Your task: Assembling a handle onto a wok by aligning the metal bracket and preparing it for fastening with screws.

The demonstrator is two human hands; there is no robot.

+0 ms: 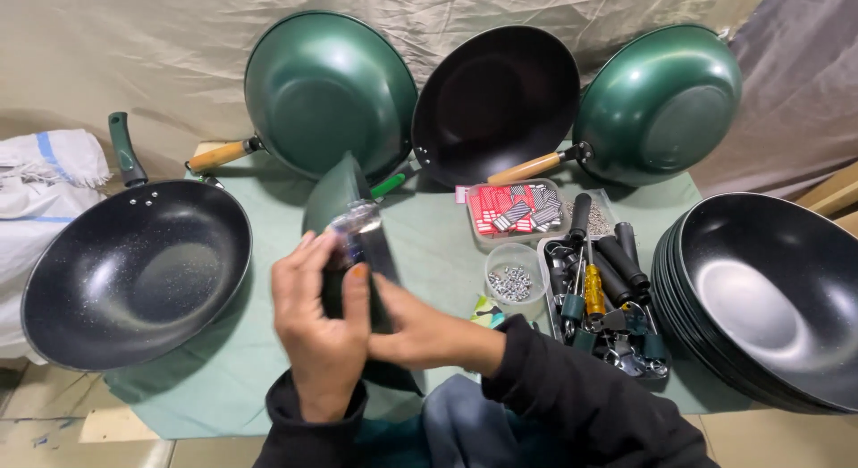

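Hands (357,329) clasped around pan handle (357,253)

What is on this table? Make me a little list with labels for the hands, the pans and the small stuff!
Left hand: grips a dark pan handle
Right hand: holds the same handle from the other side
Green pan: on edge, joined to that handle
Black pan: left on the green cloth
Pan stack: right
Screws: in a small clear tub
Handles: in a tray with tools
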